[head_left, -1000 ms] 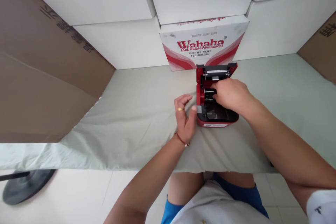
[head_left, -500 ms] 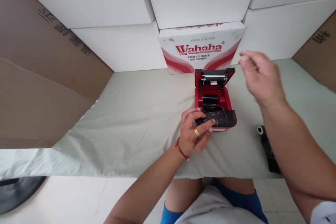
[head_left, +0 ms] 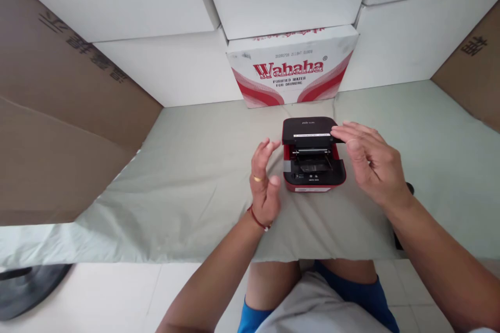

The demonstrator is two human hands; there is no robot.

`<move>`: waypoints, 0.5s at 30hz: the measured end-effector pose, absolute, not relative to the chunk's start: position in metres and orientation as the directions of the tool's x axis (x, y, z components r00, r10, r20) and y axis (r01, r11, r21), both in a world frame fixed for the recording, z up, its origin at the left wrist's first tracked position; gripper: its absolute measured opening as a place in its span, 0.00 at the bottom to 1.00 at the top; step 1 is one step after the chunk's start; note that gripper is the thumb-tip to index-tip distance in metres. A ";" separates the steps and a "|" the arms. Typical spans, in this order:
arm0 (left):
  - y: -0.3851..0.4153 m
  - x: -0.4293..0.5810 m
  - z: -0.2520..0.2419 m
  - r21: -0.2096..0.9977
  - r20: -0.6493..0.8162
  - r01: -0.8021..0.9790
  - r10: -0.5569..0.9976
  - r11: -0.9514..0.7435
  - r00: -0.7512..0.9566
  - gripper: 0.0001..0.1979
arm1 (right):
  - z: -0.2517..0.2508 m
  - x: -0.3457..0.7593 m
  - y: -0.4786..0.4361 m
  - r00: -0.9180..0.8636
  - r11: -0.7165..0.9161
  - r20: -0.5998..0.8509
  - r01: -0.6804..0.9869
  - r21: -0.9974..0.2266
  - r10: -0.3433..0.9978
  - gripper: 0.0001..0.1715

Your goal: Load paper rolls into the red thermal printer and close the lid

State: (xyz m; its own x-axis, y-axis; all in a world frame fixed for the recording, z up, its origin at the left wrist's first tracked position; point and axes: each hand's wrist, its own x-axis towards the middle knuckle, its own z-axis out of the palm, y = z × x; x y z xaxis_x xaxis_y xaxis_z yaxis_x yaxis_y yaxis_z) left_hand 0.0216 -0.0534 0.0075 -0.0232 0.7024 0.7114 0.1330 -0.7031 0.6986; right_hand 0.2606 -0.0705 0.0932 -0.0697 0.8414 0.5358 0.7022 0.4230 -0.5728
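Note:
A small red and black printer (head_left: 314, 179) stands on the green cloth, its black lid (head_left: 308, 127) partly lowered over the body. Through the gap a metal rod and a piece of dark film show. On the printer's left side, my left hand (head_left: 265, 182) is raised with its fingers apart and holds nothing. My right hand (head_left: 371, 158) is at the lid's right edge, fingers stretched out, the fingertips on or close to the lid. Partly hidden behind my right forearm lies a black object (head_left: 397, 239).
A Wahaha water carton (head_left: 292, 75) stands behind the printer, against stacked white boxes (head_left: 164, 73). Brown cardboard boxes stand at the left (head_left: 66, 130) and right (head_left: 469, 67). The cloth-covered table (head_left: 175, 182) ends just before my lap.
The printer's lid has swung down from upright to partly closed. My left hand has moved off the printer's front and the film to its left side. My right hand has come down to the lid.

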 end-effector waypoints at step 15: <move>-0.038 0.017 0.015 0.847 0.521 0.035 0.842 -0.530 0.138 0.21 | 0.066 0.260 -0.079 -0.108 0.513 0.630 0.693 -0.507 0.769 0.24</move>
